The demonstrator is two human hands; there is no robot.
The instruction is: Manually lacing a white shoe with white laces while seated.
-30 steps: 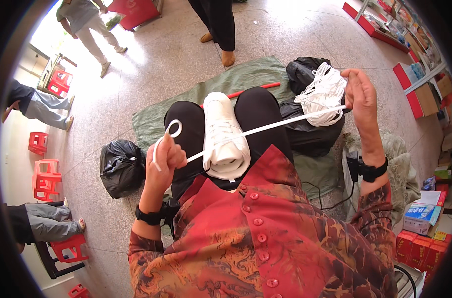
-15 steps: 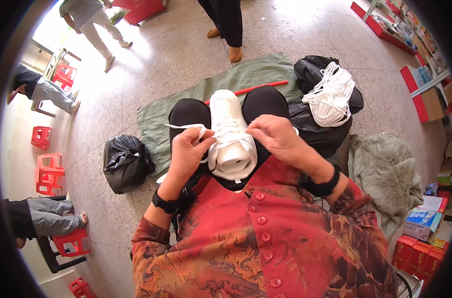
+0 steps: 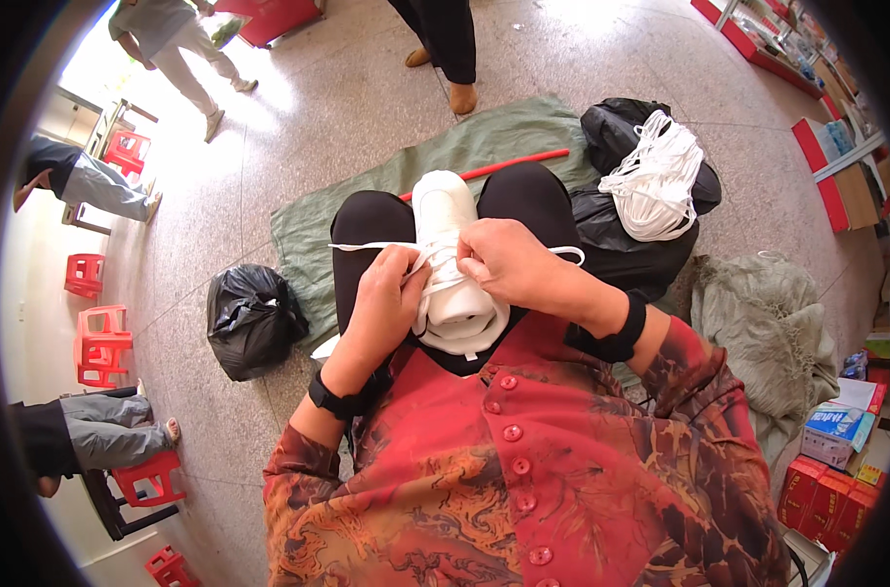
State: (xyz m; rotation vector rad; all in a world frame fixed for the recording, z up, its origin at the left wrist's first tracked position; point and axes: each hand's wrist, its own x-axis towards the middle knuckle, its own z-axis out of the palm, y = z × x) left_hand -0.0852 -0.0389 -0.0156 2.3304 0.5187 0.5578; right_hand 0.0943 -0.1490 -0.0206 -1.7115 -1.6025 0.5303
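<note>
- We see the white shoe [image 3: 452, 259] on the lap, toe pointing away, lengthwise along the thighs.
- Our left hand [image 3: 381, 303] and right hand [image 3: 511, 264] pinch its white lace [image 3: 366, 247], fingers closed.

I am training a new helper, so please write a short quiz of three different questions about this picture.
1. True or false: both hands are on the white shoe in the lap.
2. What does the left hand pinch? A) a red stick B) a white lace C) a black bag
3. Fill in: the pile of white laces lies on a ____ bag.

Key
1. True: the left hand and the right hand meet over the shoe.
2. B: the lace runs out to the left from its fingers.
3. Black: the bag is at the person's right.
</note>
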